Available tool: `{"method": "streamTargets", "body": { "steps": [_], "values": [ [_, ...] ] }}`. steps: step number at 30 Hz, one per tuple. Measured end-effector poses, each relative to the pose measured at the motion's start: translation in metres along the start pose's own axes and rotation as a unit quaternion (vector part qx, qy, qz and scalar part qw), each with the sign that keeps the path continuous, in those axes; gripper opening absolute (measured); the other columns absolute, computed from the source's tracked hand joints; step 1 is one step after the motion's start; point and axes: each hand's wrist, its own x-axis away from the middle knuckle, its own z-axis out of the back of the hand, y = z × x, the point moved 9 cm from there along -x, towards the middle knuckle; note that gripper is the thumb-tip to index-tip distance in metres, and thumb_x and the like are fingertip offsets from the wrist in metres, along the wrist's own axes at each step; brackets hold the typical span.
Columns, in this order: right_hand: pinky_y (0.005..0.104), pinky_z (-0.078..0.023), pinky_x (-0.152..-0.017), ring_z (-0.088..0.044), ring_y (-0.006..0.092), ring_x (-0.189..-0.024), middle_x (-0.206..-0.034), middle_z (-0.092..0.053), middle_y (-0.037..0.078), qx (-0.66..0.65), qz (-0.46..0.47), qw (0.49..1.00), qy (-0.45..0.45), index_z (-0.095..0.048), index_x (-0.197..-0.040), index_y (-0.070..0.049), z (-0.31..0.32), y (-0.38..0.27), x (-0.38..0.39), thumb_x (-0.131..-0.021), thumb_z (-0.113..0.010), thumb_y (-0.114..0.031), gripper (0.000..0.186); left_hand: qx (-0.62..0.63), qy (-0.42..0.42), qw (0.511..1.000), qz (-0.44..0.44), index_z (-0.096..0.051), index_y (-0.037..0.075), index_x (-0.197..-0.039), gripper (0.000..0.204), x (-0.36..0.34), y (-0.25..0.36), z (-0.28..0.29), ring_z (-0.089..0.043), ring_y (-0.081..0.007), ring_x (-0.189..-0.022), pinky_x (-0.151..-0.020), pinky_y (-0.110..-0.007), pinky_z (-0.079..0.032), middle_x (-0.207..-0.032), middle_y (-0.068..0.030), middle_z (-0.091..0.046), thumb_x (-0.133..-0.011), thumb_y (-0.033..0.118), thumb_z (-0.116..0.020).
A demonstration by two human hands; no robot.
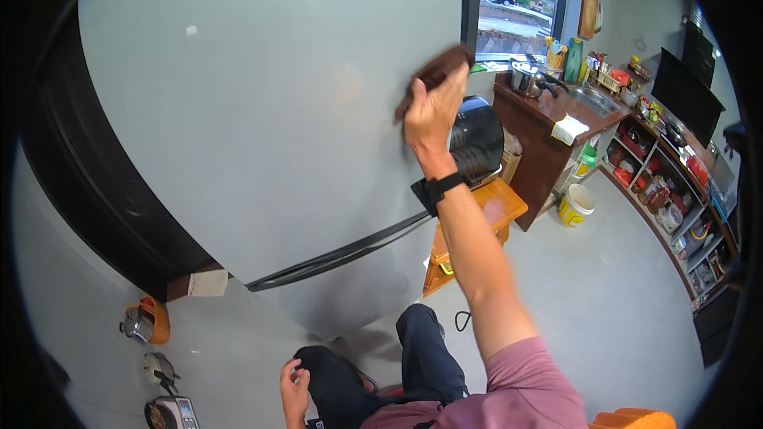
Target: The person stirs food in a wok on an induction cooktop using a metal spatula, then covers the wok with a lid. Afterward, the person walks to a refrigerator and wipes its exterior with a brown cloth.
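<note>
A large light-grey refrigerator door (262, 111) fills the upper left and middle. My right hand (431, 119), arm stretched forward with a black band at the wrist, presses a dark brown cloth (439, 70) against the door near its right edge. The palm and thumb lie over the cloth, and its far end shows past the fingers. Below runs the dark gap (342, 258) between the upper and lower doors. My left hand (295, 388) is low beside my left knee, fingers loosely bent and apart, with nothing in it.
Right of the door, a black appliance (477, 139) stands on a wooden stool (501, 205). Beyond are a brown counter (520, 123) with a pot (525, 78), a bucket (576, 205) and curved shelves (660, 191). Pots (139, 323) and a scale (186, 413) sit on the left floor.
</note>
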Motion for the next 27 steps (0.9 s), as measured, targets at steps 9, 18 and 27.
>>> {"method": "streamTargets", "body": {
  "steps": [9,18,27],
  "values": [
    [0.0567,-0.018,-0.127,-0.024,0.0514,-0.155,-0.165,-0.028,0.037,0.022,-0.266,0.951,-0.158,-0.031,-0.155,0.015,0.051,0.130,0.272,-0.105,-0.050,-0.016,0.062,-0.026,-0.051,0.997,-0.055,-0.064,0.005,-0.133,0.037,-0.014,0.036,-0.038,-0.063,-0.0197,-0.109,-0.093,-0.033,-0.056,-0.149,-0.0111,-0.053,-0.097,0.004,-0.070],
    [0.0635,-0.012,-0.129,-0.019,0.0572,-0.155,-0.162,-0.026,0.043,-0.111,-0.083,0.976,-0.166,-0.041,-0.144,0.020,-0.005,-0.082,0.282,-0.095,-0.063,-0.017,0.066,-0.037,-0.032,0.998,-0.040,-0.064,0.004,-0.133,0.038,-0.005,0.037,-0.031,-0.064,-0.0206,-0.110,-0.095,-0.033,-0.057,-0.150,-0.0125,-0.053,-0.095,0.005,-0.071],
    [0.0518,-0.047,-0.112,-0.063,0.0364,-0.116,-0.125,-0.067,0.020,-0.153,0.102,0.873,-0.452,-0.066,-0.125,0.001,-0.028,-0.173,0.297,-0.085,-0.066,-0.015,0.043,-0.029,-0.045,0.997,-0.060,-0.064,0.005,-0.134,0.039,0.013,0.024,-0.018,-0.064,-0.0193,-0.108,-0.089,-0.031,-0.057,-0.149,-0.0111,-0.054,-0.095,0.004,-0.072]
  ]
}}
